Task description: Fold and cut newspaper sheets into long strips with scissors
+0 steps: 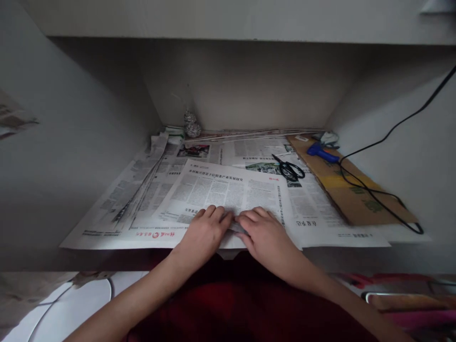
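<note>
A loose newspaper sheet point(228, 190) lies at a slant over other newspapers, its near edge under my hands. My left hand point(206, 230) rests on it with the fingers bent and close together. Beside it my right hand point(265, 232) has its fingers curled, the thumb lower down. Between the two hands a small piece of grey paper point(238, 228) shows, narrow and perhaps folded or rolled; the fingertips of both hands are closed on it. Its ends are hidden by the fingers.
Black-handled scissors point(290, 170) lie right of the sheet. Further right, a blue glue gun point(322, 153) with a black cable rests on cardboard point(349, 194). Newspaper strips point(142, 190) lie left. Thin paper rods point(256, 135) and a small woven object point(191, 124) are at the back.
</note>
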Motion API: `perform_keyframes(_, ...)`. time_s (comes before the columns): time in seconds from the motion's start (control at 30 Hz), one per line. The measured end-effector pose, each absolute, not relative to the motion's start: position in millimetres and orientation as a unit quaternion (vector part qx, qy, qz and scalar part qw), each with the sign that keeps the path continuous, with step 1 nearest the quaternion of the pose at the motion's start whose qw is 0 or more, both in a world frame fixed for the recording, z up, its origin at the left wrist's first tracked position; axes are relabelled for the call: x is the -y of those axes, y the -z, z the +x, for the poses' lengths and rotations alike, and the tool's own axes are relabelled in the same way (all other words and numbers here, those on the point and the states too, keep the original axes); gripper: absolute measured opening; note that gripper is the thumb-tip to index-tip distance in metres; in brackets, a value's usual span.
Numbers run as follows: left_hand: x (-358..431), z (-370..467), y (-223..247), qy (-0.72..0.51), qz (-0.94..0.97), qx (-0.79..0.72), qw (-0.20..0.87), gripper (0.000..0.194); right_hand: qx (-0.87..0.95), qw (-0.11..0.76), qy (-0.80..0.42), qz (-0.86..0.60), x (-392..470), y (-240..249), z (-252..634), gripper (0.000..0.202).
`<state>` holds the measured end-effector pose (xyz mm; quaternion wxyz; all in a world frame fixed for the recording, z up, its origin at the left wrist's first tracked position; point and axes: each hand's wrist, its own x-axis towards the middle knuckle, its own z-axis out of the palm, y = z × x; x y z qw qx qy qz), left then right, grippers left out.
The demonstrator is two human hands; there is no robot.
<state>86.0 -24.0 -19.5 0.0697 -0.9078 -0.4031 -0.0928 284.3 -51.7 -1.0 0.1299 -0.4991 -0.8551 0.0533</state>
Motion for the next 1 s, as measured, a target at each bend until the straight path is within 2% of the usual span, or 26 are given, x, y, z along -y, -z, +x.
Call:
perform_keyframes(0.1,15,71,19,0.12,-0.899,0.421,0.02,0.029,0.841,0.131,-0.07,-0.52,47,1,300,0.012)
perform_keyframes(0.27,-11,14,11,0.167,-0.855,0.481,-0.098,0.018,0.82,0.168,-0.127,-0.532,44,-4,348,0.025)
perform_keyframes(0.43,-24,-21,-3,0.168,-0.757,0.595,-0.21,0.024,0.782,0.14,-0.154,-0.587,43,-6,381,0.041)
perform_keyframes(0.53,-26,-21,-5,0.152,-0.7,0.651,-0.251,0.031,0.752,0.159,-0.168,-0.618,44,-5,386,0.046)
perform_keyframes(0.77,-34,-17,-3,0.133,-0.682,0.675,-0.247,0.036,0.717,0.226,-0.176,-0.635,56,-1,381,0.028)
perform_keyframes(1.0,-35,-18,2,0.136,-0.733,0.639,-0.189,0.032,0.789,0.176,-0.095,-0.582,69,5,382,0.027)
